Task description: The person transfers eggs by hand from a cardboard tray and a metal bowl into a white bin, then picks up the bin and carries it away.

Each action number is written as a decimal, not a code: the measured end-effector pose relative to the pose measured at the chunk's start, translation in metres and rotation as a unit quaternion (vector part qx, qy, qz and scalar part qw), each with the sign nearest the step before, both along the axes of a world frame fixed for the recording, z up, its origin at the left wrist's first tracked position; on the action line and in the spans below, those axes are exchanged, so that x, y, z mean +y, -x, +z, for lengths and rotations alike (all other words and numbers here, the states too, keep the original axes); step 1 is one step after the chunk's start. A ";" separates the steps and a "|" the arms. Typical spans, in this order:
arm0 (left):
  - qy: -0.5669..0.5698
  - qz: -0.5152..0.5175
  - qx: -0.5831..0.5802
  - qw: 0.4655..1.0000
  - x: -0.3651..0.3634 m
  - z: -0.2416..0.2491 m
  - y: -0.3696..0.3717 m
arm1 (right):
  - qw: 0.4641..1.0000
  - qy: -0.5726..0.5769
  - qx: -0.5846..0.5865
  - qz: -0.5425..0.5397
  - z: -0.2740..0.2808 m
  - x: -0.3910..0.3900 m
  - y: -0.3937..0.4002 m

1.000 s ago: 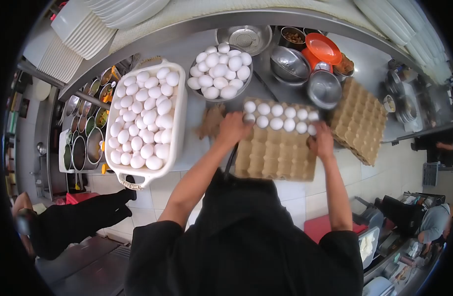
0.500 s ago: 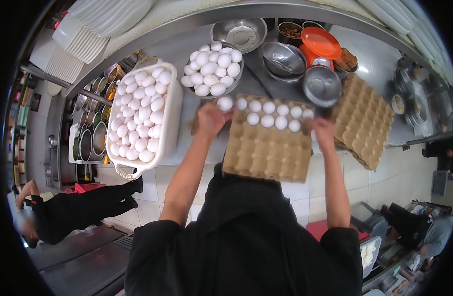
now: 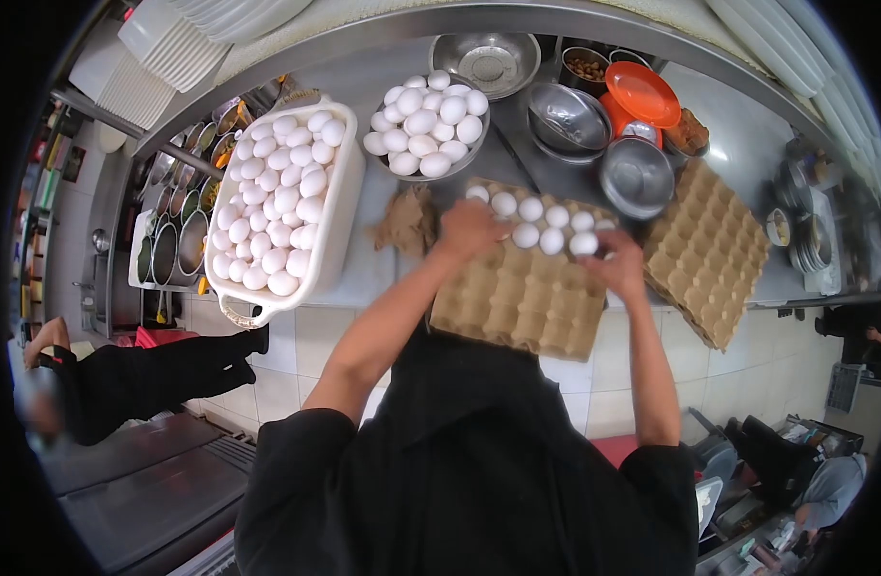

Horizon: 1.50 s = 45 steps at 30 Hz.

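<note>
A brown egg tray (image 3: 517, 298) lies at the table's front edge, with white eggs (image 3: 553, 241) in its two back rows. My left hand (image 3: 472, 228) is over the tray's left side, fingers curled down and hiding what they hold. At the right end of the second row, my right hand (image 3: 620, 266) has its fingers closed round an egg, mostly hidden. A metal bowl (image 3: 440, 175) heaped with eggs stands behind the tray. To the left is a white tub (image 3: 339, 206) full of eggs.
More stacked egg trays (image 3: 706, 254) lie at the right. Metal bowls (image 3: 637, 178), an orange dish (image 3: 643, 94) and a strainer (image 3: 485, 64) stand at the back. Crumpled brown paper (image 3: 408, 221) lies beside the tub. Other people (image 3: 143, 384) are on both sides, beyond the table.
My left hand has moved right, from beside the tray to over it, and the egg it held is now hidden. My right hand has shifted slightly left and down, against the second row.
</note>
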<state>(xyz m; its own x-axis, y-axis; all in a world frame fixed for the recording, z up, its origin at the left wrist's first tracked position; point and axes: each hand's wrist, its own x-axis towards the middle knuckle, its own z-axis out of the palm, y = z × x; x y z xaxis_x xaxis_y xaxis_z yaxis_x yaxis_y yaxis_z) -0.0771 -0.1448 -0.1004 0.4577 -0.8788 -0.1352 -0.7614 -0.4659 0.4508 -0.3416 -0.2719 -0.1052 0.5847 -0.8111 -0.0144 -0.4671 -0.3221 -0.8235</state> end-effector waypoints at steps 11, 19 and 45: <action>0.111 -0.012 0.525 0.844 0.004 0.031 -0.017 | 0.951 -0.246 -0.186 0.025 0.007 -0.012 -0.011; 0.047 -0.226 -0.161 0.960 -0.024 -0.014 0.033 | 0.919 0.179 0.351 0.009 0.036 0.048 -0.073; -0.085 0.097 -0.105 0.986 0.108 0.141 -0.239 | 0.906 0.218 0.357 -0.059 0.022 0.053 -0.086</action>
<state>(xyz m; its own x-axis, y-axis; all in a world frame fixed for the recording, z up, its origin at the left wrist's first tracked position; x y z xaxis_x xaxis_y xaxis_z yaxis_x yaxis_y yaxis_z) 0.1617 -0.0368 0.0408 0.6488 -0.7445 -0.1573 -0.7188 -0.6675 0.1946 -0.2553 -0.2192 -0.0834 0.4614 -0.8870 -0.0174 -0.8832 -0.4573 -0.1046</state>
